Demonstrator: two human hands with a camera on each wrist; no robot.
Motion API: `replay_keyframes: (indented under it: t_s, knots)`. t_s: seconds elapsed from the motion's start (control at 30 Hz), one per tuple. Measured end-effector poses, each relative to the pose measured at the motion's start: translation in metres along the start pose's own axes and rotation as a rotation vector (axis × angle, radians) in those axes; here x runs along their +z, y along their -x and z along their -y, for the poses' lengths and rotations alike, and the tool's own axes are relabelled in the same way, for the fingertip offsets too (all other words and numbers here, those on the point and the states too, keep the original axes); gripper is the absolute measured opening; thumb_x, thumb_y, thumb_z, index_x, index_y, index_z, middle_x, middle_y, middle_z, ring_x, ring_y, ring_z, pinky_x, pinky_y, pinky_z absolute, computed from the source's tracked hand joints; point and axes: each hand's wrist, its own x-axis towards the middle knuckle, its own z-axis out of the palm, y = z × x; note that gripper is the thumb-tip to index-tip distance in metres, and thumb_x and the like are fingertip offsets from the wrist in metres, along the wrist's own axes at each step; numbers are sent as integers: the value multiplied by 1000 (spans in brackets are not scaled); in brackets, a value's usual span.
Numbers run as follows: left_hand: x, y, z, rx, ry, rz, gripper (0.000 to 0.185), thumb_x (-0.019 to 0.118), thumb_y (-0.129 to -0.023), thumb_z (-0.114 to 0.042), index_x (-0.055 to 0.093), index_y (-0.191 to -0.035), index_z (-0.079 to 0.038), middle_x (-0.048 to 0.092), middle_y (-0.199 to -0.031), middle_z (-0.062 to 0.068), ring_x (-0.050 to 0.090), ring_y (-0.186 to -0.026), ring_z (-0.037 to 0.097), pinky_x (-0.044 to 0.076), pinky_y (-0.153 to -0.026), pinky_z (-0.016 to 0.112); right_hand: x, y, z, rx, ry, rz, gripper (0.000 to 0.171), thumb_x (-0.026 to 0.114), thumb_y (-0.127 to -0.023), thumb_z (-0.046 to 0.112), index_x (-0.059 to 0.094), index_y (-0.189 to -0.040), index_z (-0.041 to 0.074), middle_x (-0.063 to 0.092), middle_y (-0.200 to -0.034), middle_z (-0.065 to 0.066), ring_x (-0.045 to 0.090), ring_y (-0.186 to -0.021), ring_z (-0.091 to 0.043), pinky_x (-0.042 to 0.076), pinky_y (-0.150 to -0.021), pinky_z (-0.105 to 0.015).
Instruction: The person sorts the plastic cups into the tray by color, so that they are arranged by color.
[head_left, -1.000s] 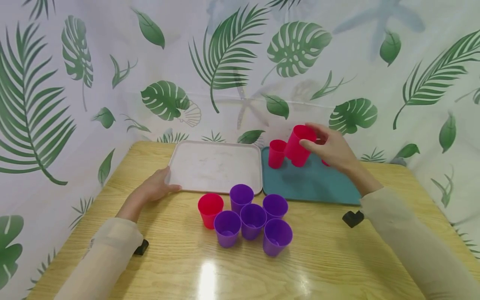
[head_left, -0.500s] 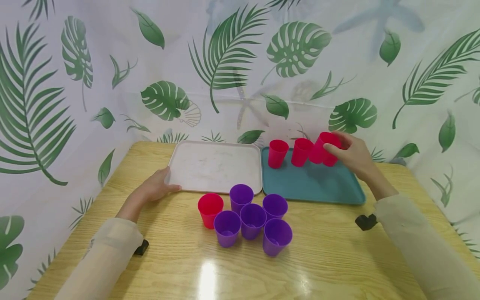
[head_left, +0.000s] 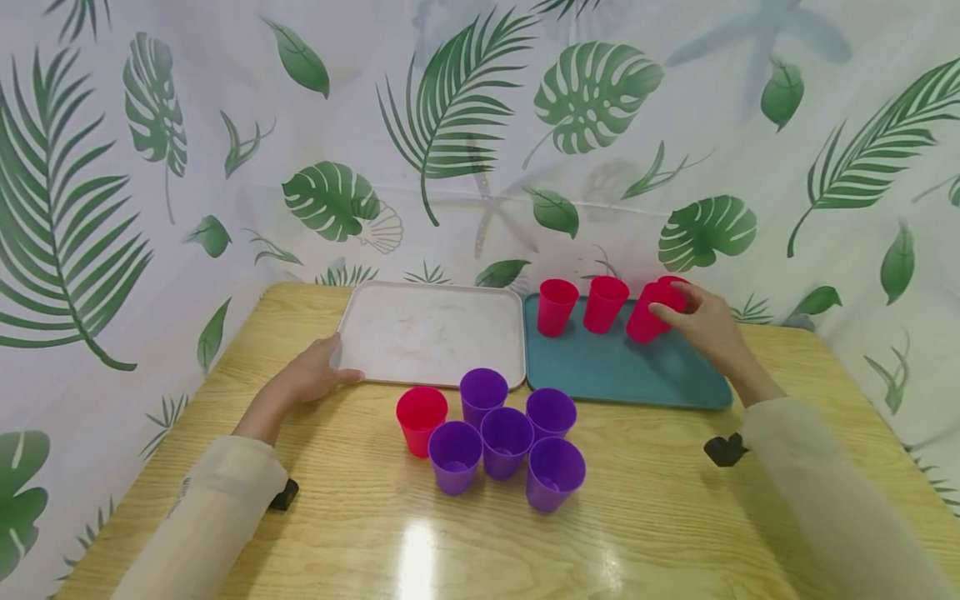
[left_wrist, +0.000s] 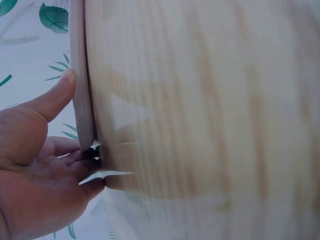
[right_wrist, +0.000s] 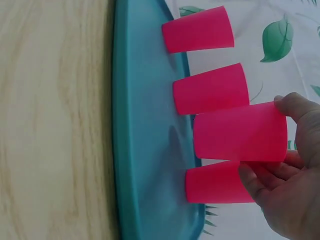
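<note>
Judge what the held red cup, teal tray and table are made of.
Held red cup: probably plastic, smooth, matte; even colour, no glare. Teal tray: likely moulded plastic, low sheen; uniform colour, rounded corners. Table: glossy wood or laminate; visible grain, bright glare.

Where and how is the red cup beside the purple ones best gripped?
Probably by the upper wall just below the rim, coming from above and the left. The red cup stands upright, mouth up and widening toward the top, while purple cups crowd its right side.
</note>
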Motion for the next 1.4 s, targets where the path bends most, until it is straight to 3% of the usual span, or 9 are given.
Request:
replay_keyframes:
  t_s: [0.1,0.27,0.5,0.73,0.9,1.03,1.17,1.27,1.4]
  knots:
    - [0,0,0,3,-1,1,92,67,-102,-31,10,-156,18,14,-161,41,13,-151,52,12,-125,58,5,-1,-3,0,29,-7,73,67,-100,43,47,-149,-7,59,-134,-30,55,-113,-41,51,-83,-24]
    - [0,1,-2,10,9,5,92,67,-103,-29,9,-155,19,13,-161,41,12,-152,52,11,-125,58,12,-1,-4,-12,79,-17,74,69,-99,38,46,-146,-14,56,-136,-37,55,-116,-49,49,-99,-61]
    - [-1,2,-6,9,21,0,91,66,-103,-28,9,-156,18,12,-162,40,11,-152,51,11,-125,58,21,0,-5,-40,77,-32,73,71,-98,36,46,-146,-14,61,-127,-36,59,-106,-45,53,-92,-56]
    - [-1,2,-4,5,32,1,92,67,-102,-28,8,-157,17,12,-162,39,11,-152,51,11,-125,58,22,3,-3,-7,93,-30,82,73,-96,43,42,-149,-12,57,-132,-35,56,-113,-47,51,-97,-61]
    - [-1,2,-3,15,32,3,92,67,-102,-28,8,-157,17,12,-162,39,11,-152,51,11,-125,58,21,11,-2,13,107,-112,83,70,-96,48,42,-150,-9,56,-134,-33,56,-117,-48,49,-100,-63]
    - [-1,2,-4,28,31,0,92,67,-102,-27,8,-156,18,12,-162,40,12,-152,51,11,-125,58,19,17,4,-20,73,-220,74,69,-97,42,48,-146,-8,60,-131,-30,59,-117,-45,52,-98,-58]
    - [-2,1,-3,26,28,3,93,67,-102,-28,8,-156,19,12,-162,40,12,-152,51,12,-125,59,17,22,17,-49,21,-282,63,70,-97,37,56,-141,-5,64,-130,-25,62,-117,-40,53,-91,-26]
    - [-2,1,-2,19,22,10,93,67,-102,-29,7,-156,19,12,-162,41,11,-152,52,12,-125,59,17,27,31,-67,-16,-259,58,71,-97,35,58,-139,-3,66,-128,-24,63,-115,-39,44,-83,-10]
    - [-2,2,-2,5,21,14,94,67,-102,-29,7,-156,18,12,-162,40,11,-152,52,12,-125,59,21,35,55,-85,-56,-170,59,70,-98,35,57,-142,-2,66,-128,-23,62,-116,-38,44,-83,-11]
